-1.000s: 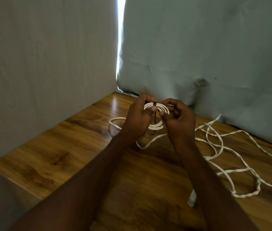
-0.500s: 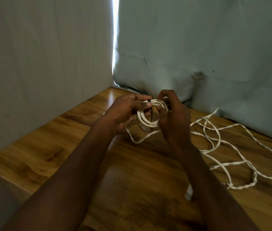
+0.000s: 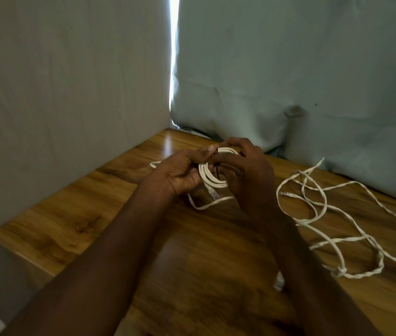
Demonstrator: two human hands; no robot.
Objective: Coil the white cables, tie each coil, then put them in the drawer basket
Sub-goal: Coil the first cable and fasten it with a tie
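A small coil of white cable [image 3: 208, 174] is held up above the wooden tabletop [image 3: 75, 214] between both hands. My left hand [image 3: 180, 172] grips the coil's left side, thumb and forefinger pinching its top. My right hand [image 3: 248, 175] grips the right side, fingers curled round the loops. A thin dark tie [image 3: 217, 166] hangs across the coil near the top. The coil's clear plug [image 3: 214, 193] dangles below, and a loose tail [image 3: 206, 206] trails to the table. A second white cable [image 3: 325, 219] lies uncoiled and tangled on the right.
Grey cloth walls [image 3: 71, 81] close in the table at the left and back, with a bright gap at the corner. The table's front left edge [image 3: 20, 253] drops off. A white plug [image 3: 279, 282] lies beside my right forearm. No drawer basket is in view.
Both hands have turned the coil slightly and shifted their grip at its top; the clear plug now hangs below the coil. The view has dipped a little.
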